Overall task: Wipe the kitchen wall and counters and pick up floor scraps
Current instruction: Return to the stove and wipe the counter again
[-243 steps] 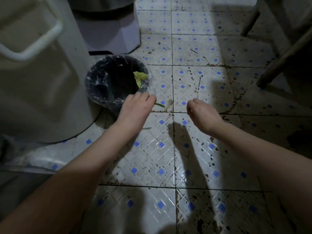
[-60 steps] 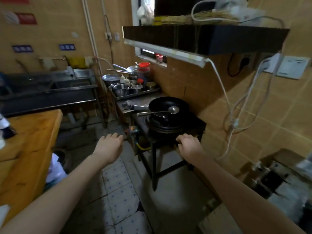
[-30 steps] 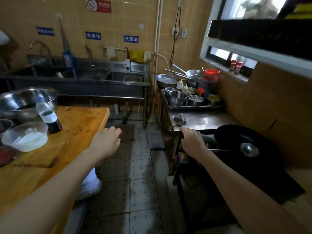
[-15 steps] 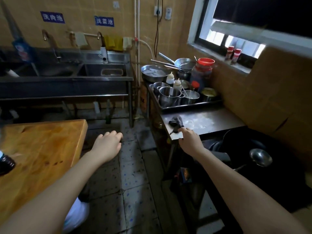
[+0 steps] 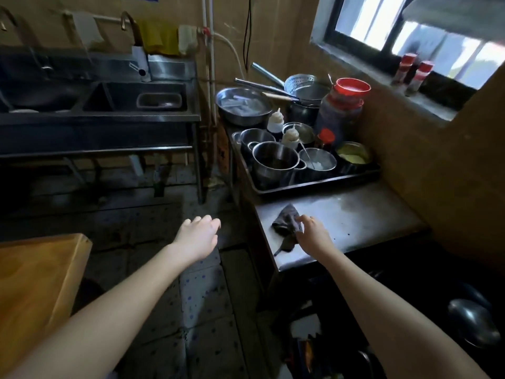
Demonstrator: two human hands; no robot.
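Observation:
A dark grey rag lies crumpled on the steel counter near its left front corner. My right hand rests on the rag's right side, its fingers curled onto the cloth. My left hand hangs over the tiled floor, fingers loosely curled and holding nothing. The tan tiled wall rises along the counter's right side.
A dark tray with several steel pots and squeeze bottles fills the counter's far end, beside a red-lidded jar. A steel double sink stands at the back left. A wooden table is at my left, a ladle at lower right.
I have moved closer to the counter. My right hand has gone from the counter's front edge onto the rag. My left hand has stayed out over the floor.

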